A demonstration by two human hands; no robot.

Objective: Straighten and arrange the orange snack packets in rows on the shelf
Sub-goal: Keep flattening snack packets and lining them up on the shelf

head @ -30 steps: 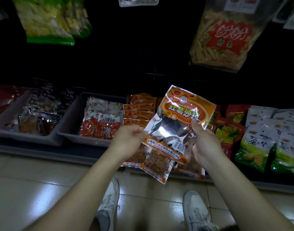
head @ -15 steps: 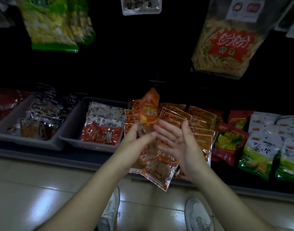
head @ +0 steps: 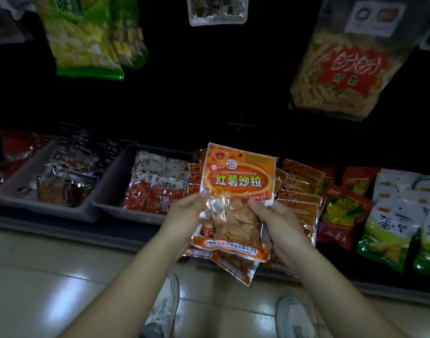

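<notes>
Orange snack packet (head: pixel 240 181), earlier edge-on between flat palms, now front-facing, sides pinched by left hand (head: pixel 182 217) and right hand (head: pixel 282 226).

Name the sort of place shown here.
Most likely a small snack shop or grocery aisle: a low shelf carries rows of sealed snack packets, grey bins hold more, and big bags hang above. The left hand and right hand hold one orange snack packet.
</notes>
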